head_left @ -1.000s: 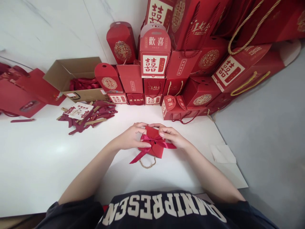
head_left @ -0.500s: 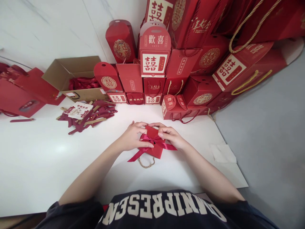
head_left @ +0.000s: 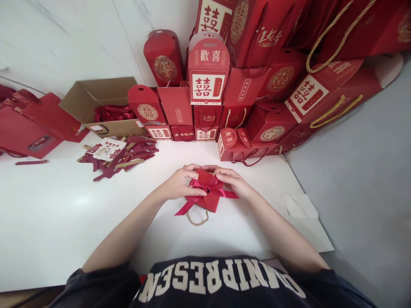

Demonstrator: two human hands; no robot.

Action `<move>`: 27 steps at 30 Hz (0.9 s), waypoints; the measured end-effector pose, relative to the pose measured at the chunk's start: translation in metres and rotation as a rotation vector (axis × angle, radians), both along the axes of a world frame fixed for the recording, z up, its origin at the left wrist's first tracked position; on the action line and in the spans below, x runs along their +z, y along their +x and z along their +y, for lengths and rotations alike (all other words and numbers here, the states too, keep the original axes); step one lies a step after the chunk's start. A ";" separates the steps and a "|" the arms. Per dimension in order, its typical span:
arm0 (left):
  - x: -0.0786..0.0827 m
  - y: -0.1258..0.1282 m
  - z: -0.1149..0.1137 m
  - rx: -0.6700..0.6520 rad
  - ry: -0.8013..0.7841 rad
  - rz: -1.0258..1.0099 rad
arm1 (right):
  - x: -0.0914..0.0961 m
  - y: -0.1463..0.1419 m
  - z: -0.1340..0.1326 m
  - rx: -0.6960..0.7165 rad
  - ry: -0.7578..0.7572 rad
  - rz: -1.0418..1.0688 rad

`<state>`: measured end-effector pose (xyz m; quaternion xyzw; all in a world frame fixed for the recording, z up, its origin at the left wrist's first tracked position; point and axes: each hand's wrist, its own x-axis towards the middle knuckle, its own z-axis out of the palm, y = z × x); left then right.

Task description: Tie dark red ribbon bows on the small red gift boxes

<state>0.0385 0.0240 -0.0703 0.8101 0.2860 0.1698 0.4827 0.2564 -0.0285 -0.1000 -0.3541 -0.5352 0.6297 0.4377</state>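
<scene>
Through the head camera I had the small red gift box (head_left: 211, 203) lying on the white tabletop (head_left: 77, 222), straight ahead of the wearer's body and between the two hands. The left hand (head_left: 183, 184) was half curled around its left side, fingers reaching to the far edge and the thumb laid across the satin ribbon bow (head_left: 205, 185), its tip just beside the knot. The right hand (head_left: 233, 180) was bent in much the same way at the far right corner, thumb on top and fingertips by the far edge, so I read both as having light hold of the box; what the fingers did behind that edge I could not tell. The relation that mattered most to me was the bow against the thumbs: the left thumb was the nearer to the knot, while the right one rested farther off, beyond the bow's right loop. The box's visible face seemed longest from far to near, leaning slightly, with its near end toward the right, though the hands hid part of its outline. The ribbon crossed that line, one tail slanting left and toward the body, the other running out under the right hand. A twisted rope handle (head_left: 198, 223) looped from the near side. Beyond the hands stood the stacked red gift boxes (head_left: 208, 70), well apart from the bow.
</scene>
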 end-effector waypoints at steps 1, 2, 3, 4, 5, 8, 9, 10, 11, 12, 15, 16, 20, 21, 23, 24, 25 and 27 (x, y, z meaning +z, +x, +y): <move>0.000 0.000 0.000 0.004 -0.008 -0.004 | 0.005 0.003 -0.003 -0.065 0.078 -0.103; 0.001 0.000 0.000 0.004 -0.014 -0.006 | 0.012 0.006 -0.007 -0.147 0.177 -0.217; 0.001 -0.001 0.000 0.002 -0.019 -0.008 | 0.018 0.008 -0.012 -0.227 0.289 -0.335; 0.002 -0.001 0.000 -0.001 -0.024 -0.013 | 0.025 0.010 -0.016 -0.280 0.397 -0.445; 0.002 -0.001 0.000 -0.003 -0.036 -0.023 | 0.030 0.012 -0.021 -0.300 0.490 -0.544; 0.003 -0.001 0.000 -0.002 -0.094 -0.075 | 0.039 0.010 -0.030 -0.228 0.668 -0.784; 0.003 -0.001 0.001 -0.001 -0.111 -0.088 | 0.039 0.008 -0.031 -0.202 0.700 -0.840; 0.002 -0.002 0.001 -0.001 -0.119 -0.095 | 0.038 0.006 -0.031 -0.188 0.722 -0.882; 0.002 -0.002 0.001 -0.001 -0.118 -0.096 | 0.038 0.003 -0.030 -0.182 0.739 -0.914; 0.002 -0.002 0.001 0.001 -0.107 -0.092 | 0.037 0.000 -0.030 -0.179 0.748 -0.944; 0.002 -0.002 0.000 0.030 -0.031 -0.073 | 0.039 -0.008 -0.030 -0.189 0.744 -1.033; 0.003 -0.002 0.000 0.042 0.003 -0.068 | 0.040 -0.010 -0.031 -0.195 0.724 -1.050; 0.002 0.001 -0.003 0.075 0.115 -0.060 | 0.044 -0.015 -0.037 -0.248 0.486 -0.983; 0.001 0.001 -0.003 0.076 0.129 -0.062 | 0.044 -0.015 -0.037 -0.265 0.402 -0.946; -0.002 0.003 -0.004 0.079 0.140 -0.075 | 0.043 -0.016 -0.038 -0.294 0.253 -0.880; -0.003 0.003 -0.004 0.083 0.137 -0.088 | 0.042 -0.015 -0.038 -0.300 0.196 -0.856; -0.005 0.004 -0.004 0.089 0.125 -0.105 | 0.041 -0.014 -0.038 -0.300 0.150 -0.838; -0.008 0.005 -0.004 0.101 0.070 -0.138 | 0.038 -0.011 -0.039 -0.287 0.092 -0.803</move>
